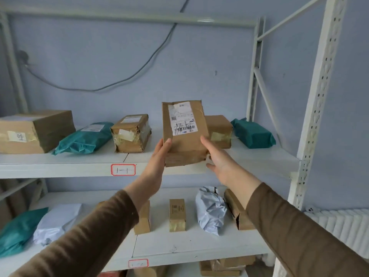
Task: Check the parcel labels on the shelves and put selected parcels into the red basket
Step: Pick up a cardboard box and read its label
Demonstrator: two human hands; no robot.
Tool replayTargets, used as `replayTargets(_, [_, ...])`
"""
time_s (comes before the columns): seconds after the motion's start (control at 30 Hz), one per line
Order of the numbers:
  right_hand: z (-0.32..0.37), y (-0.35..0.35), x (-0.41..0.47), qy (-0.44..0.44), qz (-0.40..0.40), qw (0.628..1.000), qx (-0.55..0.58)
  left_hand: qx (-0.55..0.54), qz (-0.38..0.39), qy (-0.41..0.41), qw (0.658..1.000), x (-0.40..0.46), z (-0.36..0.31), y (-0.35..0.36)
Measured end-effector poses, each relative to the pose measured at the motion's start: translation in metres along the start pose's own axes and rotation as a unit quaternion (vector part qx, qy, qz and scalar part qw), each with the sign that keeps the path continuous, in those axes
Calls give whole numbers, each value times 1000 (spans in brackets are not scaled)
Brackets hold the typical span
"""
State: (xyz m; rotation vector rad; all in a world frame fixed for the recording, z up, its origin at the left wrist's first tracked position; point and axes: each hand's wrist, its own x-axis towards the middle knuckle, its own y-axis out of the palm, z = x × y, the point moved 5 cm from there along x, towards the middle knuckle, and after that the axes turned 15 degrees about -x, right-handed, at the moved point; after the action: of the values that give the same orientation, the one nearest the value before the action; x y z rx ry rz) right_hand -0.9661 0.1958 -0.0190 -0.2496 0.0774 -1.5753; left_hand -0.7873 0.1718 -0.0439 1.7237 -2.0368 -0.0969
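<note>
A brown cardboard parcel [184,134] stands tilted up at the front of the upper shelf [60,161], its white printed label [182,118] facing me. My left hand [159,156] grips its left edge with the thumb on the front face. My right hand [218,158] holds its right edge, fingers spread. Both sleeves are brown. The red basket is not in view.
The upper shelf also holds a large brown box [36,131], a teal bag [83,137], a taped brown box [130,133], another brown box [219,130] and a teal bag [252,133]. The lower shelf [189,246] carries small boxes and bags. A white upright [319,96] stands right.
</note>
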Motion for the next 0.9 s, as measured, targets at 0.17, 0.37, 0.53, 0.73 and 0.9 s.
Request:
replayTargets(0.17, [6, 20, 80, 11, -12, 1000, 12, -11, -68, -57, 996, 65, -12, -12])
replayTargets(0.37, [-20, 29, 182, -5, -22, 999, 35, 27, -103, -66, 992, 139, -5, -36])
replayTargets(0.53, [-39, 33, 234, 11, -6, 999, 35, 66, -114, -76, 988, 199, 18, -61])
replayTargets(0.73, [-18, 34, 197, 7, -37, 998, -40, 148, -142, -41, 978, 192, 7, -45])
replayTargets(0.9, [10, -11, 181, -179, -244, 939, -167, 300, -96, 168, 934, 190, -26, 0])
